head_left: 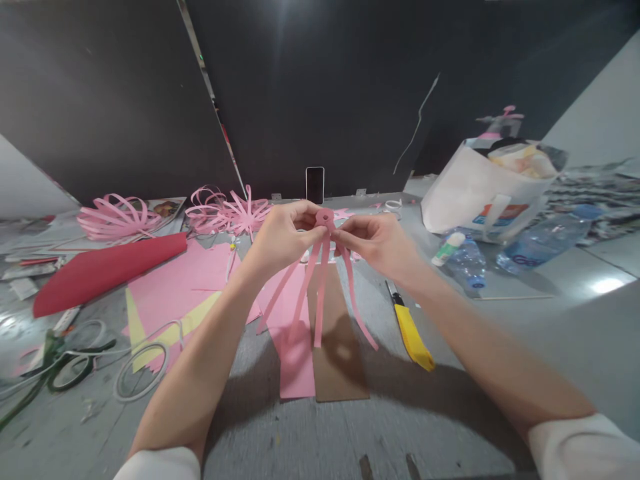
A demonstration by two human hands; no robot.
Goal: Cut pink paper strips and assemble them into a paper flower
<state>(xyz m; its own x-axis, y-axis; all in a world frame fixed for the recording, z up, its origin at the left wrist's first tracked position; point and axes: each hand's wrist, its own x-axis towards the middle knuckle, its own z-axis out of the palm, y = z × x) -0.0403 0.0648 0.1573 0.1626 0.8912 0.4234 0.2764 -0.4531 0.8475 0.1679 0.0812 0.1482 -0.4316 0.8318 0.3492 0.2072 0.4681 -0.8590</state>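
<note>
— What lay nearest on the bench (450, 427)?

— Close to the near edge, a brown card strip (336, 347) and a pink sheet (296, 363) lay side by side, touching. Toward the left edge sat loops of white cable (143, 363) and green-handled scissors (60, 357). A yellow utility knife (411, 331) lay just right of the card strip.

— And the hands?

— Both were raised over the middle of the bench. The left hand (280, 239) and the right hand (380, 241) met at a small pink paper disc (325, 217), fingertips of each pinched together on it from either side. Thumb and forefinger were closed tight on the paper; the other fingers curled in loosely.

— What hung from it?

— Several pink strips (320, 293) fanned down from the disc, their ends free above the card strip, not touching the bench as far as I could tell.

— Farther back?

— A red paper sheet (105, 270) lay toward the left edge, with finished pink looped flowers (117, 217) behind it. A glue stick (447, 248) and water bottles (543, 240) lay on the right, near a white bag (480, 190). At the far edge a phone (315, 185) stood upright against the dark wall (350, 87).
</note>
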